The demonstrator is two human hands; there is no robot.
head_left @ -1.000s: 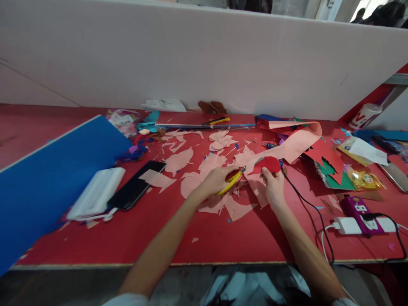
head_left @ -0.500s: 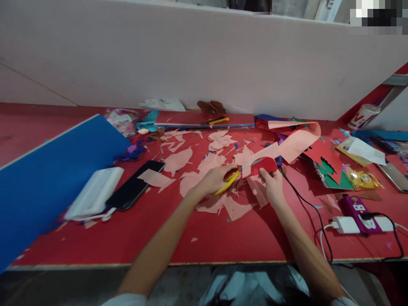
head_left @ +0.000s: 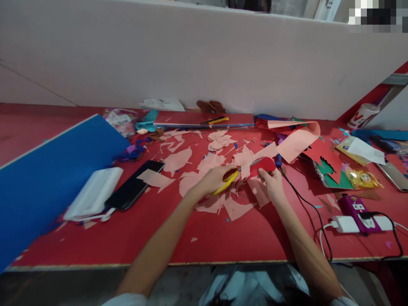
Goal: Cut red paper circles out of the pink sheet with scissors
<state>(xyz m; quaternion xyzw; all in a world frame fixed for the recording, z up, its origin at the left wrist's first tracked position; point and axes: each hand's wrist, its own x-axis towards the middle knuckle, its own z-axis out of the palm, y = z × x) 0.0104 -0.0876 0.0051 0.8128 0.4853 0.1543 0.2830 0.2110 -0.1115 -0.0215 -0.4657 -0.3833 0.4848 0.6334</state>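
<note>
My left hand (head_left: 214, 180) is closed round the yellow handles of a pair of scissors (head_left: 230, 182). The blades point right, towards a pink strip (head_left: 246, 168) that partly hides them. Between the thumb and fingers of my right hand (head_left: 271, 180) is a red rounded piece (head_left: 264, 165), paper or felt, lying against the pink strip. From there the strip runs up and right to a curled pink sheet (head_left: 295, 144). Pink cut pieces (head_left: 237, 208) and scraps lie beneath and around both hands on the red tabletop (head_left: 219, 242).
A black phone (head_left: 135, 187) and a white power bank (head_left: 92, 193) lie left, beside a slanted blue board (head_left: 60, 178). At the right are a purple power strip (head_left: 358, 212) with cables and a glue bottle (head_left: 363, 117). A yellow cutter (head_left: 215, 120) lies behind, before a white panel (head_left: 197, 59).
Almost nothing differs. Both hands, the scissors and the red piece stay in nearly the same place, with only a very slight shift of the whole view.
</note>
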